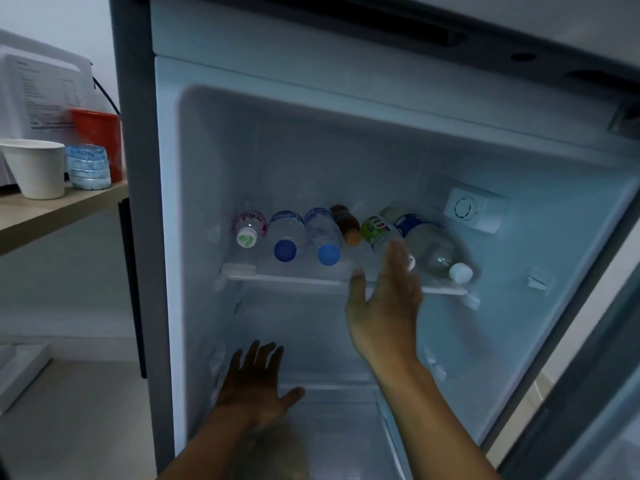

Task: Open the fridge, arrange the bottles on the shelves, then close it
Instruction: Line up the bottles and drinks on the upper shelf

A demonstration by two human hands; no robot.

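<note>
Six bottles lie on the fridge shelf (pixel 294 279). Right hand (pixel 384 306), fingers spread and empty, touches the green-labelled bottle (pixel 375 232). Left hand (pixel 254 379), below the shelf, is spread and empty.

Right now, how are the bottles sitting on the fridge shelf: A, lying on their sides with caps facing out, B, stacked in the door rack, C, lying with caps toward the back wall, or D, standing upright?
A: the bottles lie on the shelf with caps toward the camera.

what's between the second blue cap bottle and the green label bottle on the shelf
One small brown bottle with an orange cap, lying between the blue-capped bottle and the green-labelled bottle, in the head view.
</note>
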